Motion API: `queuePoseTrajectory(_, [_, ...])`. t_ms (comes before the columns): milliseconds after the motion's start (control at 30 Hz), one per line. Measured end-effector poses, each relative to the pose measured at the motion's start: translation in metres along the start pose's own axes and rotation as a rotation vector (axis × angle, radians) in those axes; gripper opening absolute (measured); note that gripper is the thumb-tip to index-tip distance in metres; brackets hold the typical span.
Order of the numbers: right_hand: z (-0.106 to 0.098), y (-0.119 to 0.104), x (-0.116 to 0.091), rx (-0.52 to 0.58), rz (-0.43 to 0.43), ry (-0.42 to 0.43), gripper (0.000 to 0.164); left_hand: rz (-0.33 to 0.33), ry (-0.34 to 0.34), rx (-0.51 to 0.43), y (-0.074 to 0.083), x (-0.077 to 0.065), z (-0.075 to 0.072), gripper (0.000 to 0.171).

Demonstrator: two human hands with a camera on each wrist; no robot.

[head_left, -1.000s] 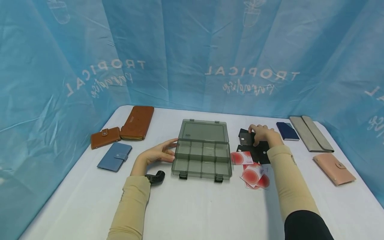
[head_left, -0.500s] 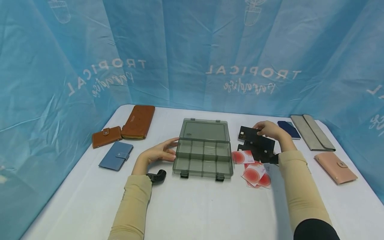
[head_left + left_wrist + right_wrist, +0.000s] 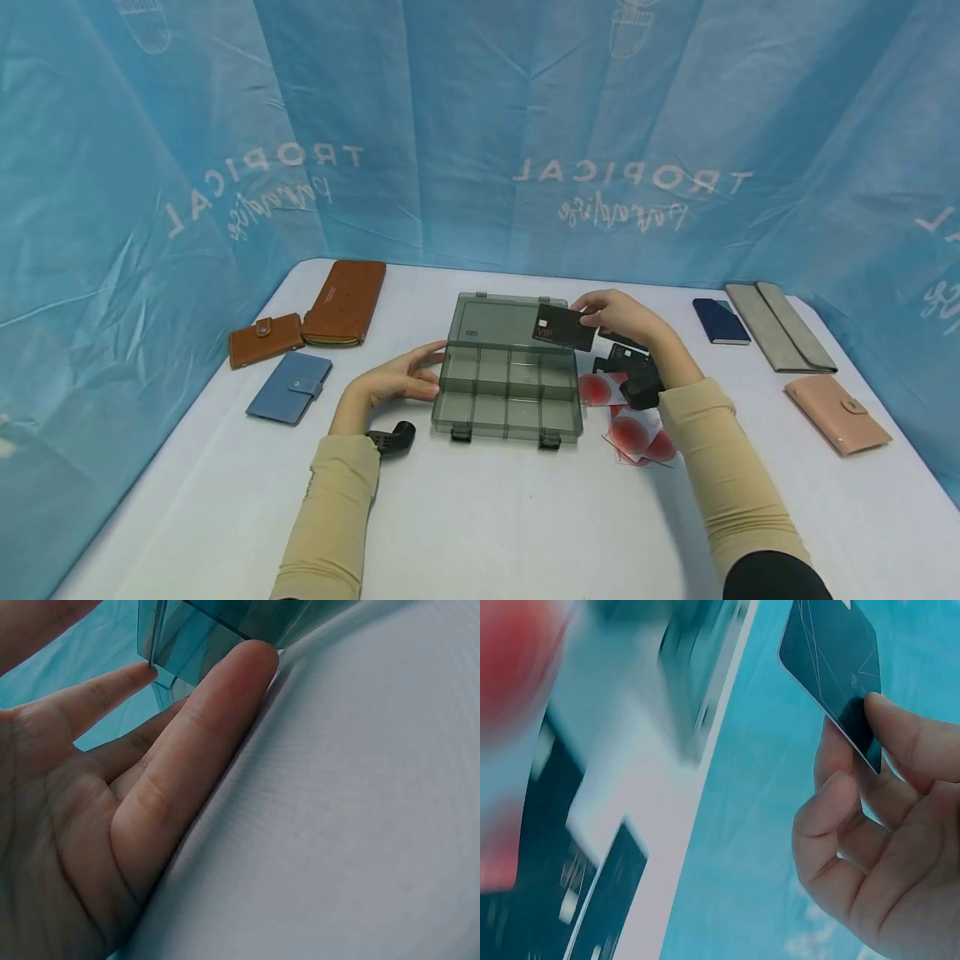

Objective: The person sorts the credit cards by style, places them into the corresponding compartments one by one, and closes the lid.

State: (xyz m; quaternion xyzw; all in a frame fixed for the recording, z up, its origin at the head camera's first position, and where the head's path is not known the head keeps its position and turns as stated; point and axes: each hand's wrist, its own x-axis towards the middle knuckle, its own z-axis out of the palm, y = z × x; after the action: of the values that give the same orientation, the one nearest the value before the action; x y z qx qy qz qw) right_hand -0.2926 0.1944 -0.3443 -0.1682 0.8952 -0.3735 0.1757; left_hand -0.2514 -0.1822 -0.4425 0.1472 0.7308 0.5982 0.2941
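My right hand pinches a black VIP card by its right end, thumb on one face and fingers behind. In the head view the card overlaps the raised lid of a translucent grey-green divided box. The right wrist view shows the same card tilted between thumb and fingers. At the box's left side rests my left hand, fingers extended. Its fingertips meet the box wall in the left wrist view. More black cards lie right of the box, partly hidden by the right wrist's camera.
Red-and-white cards lie overlapping in front of the black ones. On the left are a brown long wallet, a small brown wallet and a blue one. Navy, grey and pink cases sit at right.
My right hand has taken up one black card from the pile and carried it left to the box's lid. The left hand stays at the box's side.
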Motion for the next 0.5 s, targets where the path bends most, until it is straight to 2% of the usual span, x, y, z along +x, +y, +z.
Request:
queuePoseTrajectory(167, [0.022, -0.025, 0.007, 0.000, -0.063, -0.058, 0.029, -0.001, 0.001, -0.005, -0.001, 0.001, 0.000, 0.092])
queuePoseTrajectory(267, [0.035, -0.039, 0.013, -0.046, -0.096, -0.083, 0.027, -0.004, 0.003, -0.006, -0.001, 0.001, 0.000, 0.093])
queuePoseTrajectory(500, [0.061, -0.067, 0.026, -0.293, -0.152, -0.062, 0.025, -0.017, 0.011, 0.007, 0.001, 0.000, 0.000, 0.089])
